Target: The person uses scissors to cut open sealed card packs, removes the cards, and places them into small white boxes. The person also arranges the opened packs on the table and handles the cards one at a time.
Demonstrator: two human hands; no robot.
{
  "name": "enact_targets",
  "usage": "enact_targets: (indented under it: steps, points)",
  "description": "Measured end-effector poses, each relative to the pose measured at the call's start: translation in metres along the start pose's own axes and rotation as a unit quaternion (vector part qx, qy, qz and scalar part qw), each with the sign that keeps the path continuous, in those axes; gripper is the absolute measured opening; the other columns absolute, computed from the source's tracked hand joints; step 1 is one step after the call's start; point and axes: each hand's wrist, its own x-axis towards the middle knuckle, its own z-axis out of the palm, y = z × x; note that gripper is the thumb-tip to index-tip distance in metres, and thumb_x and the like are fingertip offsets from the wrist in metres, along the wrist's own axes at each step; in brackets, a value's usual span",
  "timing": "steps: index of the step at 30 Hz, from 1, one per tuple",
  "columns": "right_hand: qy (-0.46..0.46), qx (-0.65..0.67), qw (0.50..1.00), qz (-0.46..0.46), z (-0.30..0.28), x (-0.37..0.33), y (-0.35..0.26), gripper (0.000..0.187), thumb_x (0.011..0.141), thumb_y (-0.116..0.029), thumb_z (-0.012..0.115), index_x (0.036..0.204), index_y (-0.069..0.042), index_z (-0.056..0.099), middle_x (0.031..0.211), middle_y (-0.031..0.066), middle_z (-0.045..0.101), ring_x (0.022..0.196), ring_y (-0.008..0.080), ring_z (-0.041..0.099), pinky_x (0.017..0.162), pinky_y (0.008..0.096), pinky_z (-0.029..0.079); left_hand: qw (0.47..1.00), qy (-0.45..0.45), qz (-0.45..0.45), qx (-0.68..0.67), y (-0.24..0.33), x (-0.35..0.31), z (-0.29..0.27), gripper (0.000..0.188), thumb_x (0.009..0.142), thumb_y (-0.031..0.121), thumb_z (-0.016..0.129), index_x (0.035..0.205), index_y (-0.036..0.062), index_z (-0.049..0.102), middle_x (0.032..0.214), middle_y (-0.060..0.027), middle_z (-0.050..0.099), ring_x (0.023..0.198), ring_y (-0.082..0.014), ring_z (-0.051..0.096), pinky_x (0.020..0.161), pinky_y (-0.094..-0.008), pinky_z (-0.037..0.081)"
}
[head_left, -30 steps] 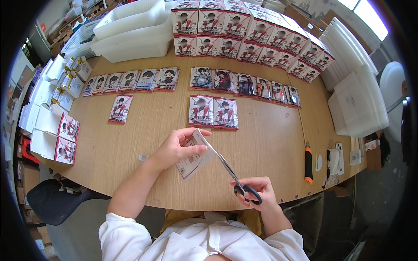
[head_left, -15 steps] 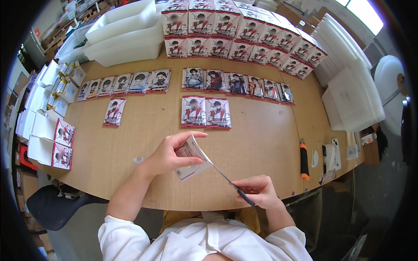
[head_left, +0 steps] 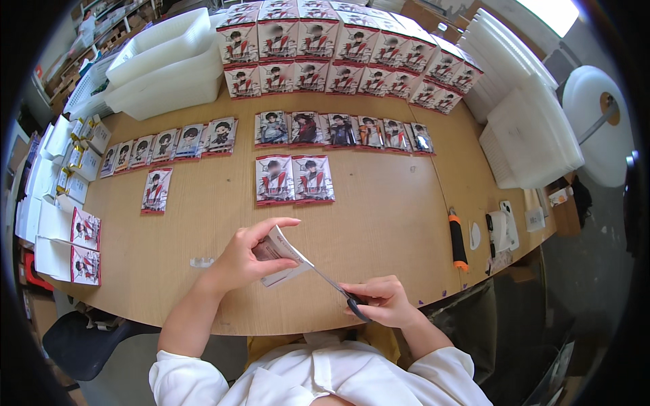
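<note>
My left hand (head_left: 233,262) grips a white packet (head_left: 287,276) with small print on its back, thumb on one side and fingers on the other. The packet is tilted and slightly bowed. My right hand (head_left: 387,302) holds dark-handled scissors (head_left: 357,311), fingers around the handles. Their blades reach up to the packet's right corner; I cannot tell whether they have cut into it. Beyond my hands, two red-and-white illustrated packets (head_left: 275,181) lie side by side. Another such packet (head_left: 156,191) lies alone farther left.
Behind are a left row of cartoon-figure packets (head_left: 164,145), a right row of character packets (head_left: 308,128) and stacked boxes (head_left: 278,37). White bins (head_left: 166,84) and clear bins (head_left: 528,132) flank them. Open boxes (head_left: 54,258) stand left; an orange-black tool (head_left: 458,240) and phone (head_left: 509,225) lie right.
The whole view has shifted a little. My right hand and the scissors have come closer to the packet, and the scissors have turned slightly. My left hand keeps its hold.
</note>
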Motion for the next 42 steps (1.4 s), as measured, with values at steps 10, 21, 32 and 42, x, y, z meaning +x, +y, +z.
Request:
enact_targets:
  steps: [10, 21, 32, 42]
  points:
    - [-0.014, -0.025, 0.999, 0.014, -0.006, -0.004, 0.007, 0.042, 0.079, 0.000, 0.068, 0.120, -0.001, 0.064, 0.076, 0.0083, 0.067, 0.066, 0.0093, 0.060, 0.057, 0.0215, 0.048, 0.999, -0.034, 0.023, 0.022, -0.005, -0.003, 0.006, 0.049, 0.071, 0.005, 0.081, 0.116, 0.0050, 0.059, 0.078, 0.0015, 0.061, 0.070, -0.0039, 0.057, 0.061, -0.0199, 0.044]
    - [-0.001, -0.051, 0.998, -0.029, -0.012, -0.001, 0.004, 0.042, 0.077, 0.002, 0.069, 0.119, -0.001, 0.065, 0.075, 0.0082, 0.067, 0.063, 0.0097, 0.060, 0.054, 0.0224, 0.047, 0.988, -0.112, -0.047, -0.092, -0.011, -0.002, -0.016, 0.016, 0.081, -0.001, 0.069, 0.096, -0.0017, 0.065, 0.085, -0.0057, 0.068, 0.077, -0.0094, 0.061, 0.069, -0.0255, 0.049]
    - [-0.020, -0.095, 0.994, -0.058, -0.015, 0.003, 0.000, 0.043, 0.074, 0.003, 0.069, 0.117, -0.001, 0.066, 0.074, 0.0093, 0.066, 0.062, 0.0140, 0.062, 0.056, 0.0251, 0.049, 0.985, -0.167, 0.025, -0.036, -0.012, -0.003, -0.010, 0.010, 0.085, 0.001, 0.066, 0.094, -0.0027, 0.064, 0.084, -0.0089, 0.069, 0.076, -0.0125, 0.063, 0.069, -0.0269, 0.050]
    - [0.020, -0.098, 0.991, -0.091, -0.010, 0.002, 0.008, 0.025, 0.073, 0.004, 0.075, 0.095, 0.004, 0.063, 0.074, 0.0093, 0.068, 0.067, 0.0127, 0.068, 0.059, 0.0222, 0.054, 0.983, -0.177, 0.050, -0.027, -0.015, -0.002, -0.005, 0.010, 0.086, 0.003, 0.067, 0.094, -0.0029, 0.065, 0.084, -0.0101, 0.069, 0.075, -0.0136, 0.063, 0.067, -0.0272, 0.049]
